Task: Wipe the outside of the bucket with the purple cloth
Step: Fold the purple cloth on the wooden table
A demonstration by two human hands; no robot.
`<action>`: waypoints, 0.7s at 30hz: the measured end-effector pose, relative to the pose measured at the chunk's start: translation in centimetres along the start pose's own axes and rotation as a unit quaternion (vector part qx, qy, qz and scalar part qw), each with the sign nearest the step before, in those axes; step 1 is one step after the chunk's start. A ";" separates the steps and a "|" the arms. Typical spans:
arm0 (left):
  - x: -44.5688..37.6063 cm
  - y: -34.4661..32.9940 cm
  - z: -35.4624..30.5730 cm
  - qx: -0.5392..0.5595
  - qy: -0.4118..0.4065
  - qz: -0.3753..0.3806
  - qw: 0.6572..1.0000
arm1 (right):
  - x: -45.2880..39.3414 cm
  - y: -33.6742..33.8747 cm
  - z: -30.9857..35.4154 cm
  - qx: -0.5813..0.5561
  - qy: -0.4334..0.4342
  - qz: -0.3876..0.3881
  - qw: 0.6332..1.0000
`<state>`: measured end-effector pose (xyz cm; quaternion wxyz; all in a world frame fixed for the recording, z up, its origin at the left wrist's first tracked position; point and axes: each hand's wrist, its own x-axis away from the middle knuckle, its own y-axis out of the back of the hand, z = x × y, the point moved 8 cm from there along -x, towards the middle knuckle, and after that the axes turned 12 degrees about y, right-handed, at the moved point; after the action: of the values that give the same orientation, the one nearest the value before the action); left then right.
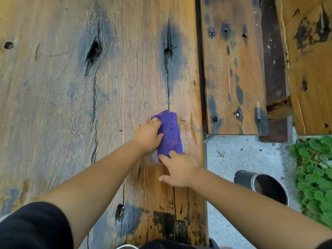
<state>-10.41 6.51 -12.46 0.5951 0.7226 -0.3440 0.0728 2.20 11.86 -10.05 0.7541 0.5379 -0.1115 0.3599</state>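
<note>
Purple cloth (170,133) lies folded on the wooden bench (71,105), near its right edge. I see both bare arms stretched forward over the planks. My left hand (148,136) curls over the cloth's left edge, fingers clamped on it. My right hand (179,170) is spread loose, 2 fingertips touching the cloth's near corner, gripping nothing. Off the bench, the dark bucket (262,186) stands on the pale ground (233,155) beside green plants (316,177).

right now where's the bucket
In the head view the bucket stands on the pale ground at lower right, beside the wooden table edge, left of the green plants.
</note>
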 end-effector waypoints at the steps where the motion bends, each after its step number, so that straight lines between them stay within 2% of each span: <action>1: -0.6 0.4 0.0 0.038 -0.001 -0.003 0.999 | -0.6 1.4 -0.8 0.026 -0.010 -0.034 0.999; 4: -1.8 1.2 0.4 0.113 0.024 -0.006 0.993 | -2.1 5.4 -4.7 0.090 -0.067 -0.128 0.985; 7: -3.1 1.1 0.6 0.117 0.060 0.005 0.991 | -4.4 7.3 -8.8 0.033 -0.095 -0.152 0.983; 11: -4.4 2.0 1.9 0.154 0.134 -0.029 0.979 | -7.6 8.4 -10.9 0.062 -0.063 -0.134 0.987; 14: -5.0 1.9 2.9 0.204 0.176 -0.008 0.963 | -8.8 8.7 -11.0 0.033 -0.032 -0.108 0.993; 18: -5.2 1.6 3.3 0.242 0.187 0.050 0.951 | -9.1 8.5 -11.0 -0.025 -0.023 -0.087 0.996; 21: -4.5 2.0 2.5 0.251 0.161 0.075 0.951 | -8.8 8.4 -11.0 -0.045 -0.012 -0.098 0.994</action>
<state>-15.78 5.96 -13.85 0.4343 0.7996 -0.2679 0.3167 -12.10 19.28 -13.10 0.8076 0.5161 -0.0831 0.2729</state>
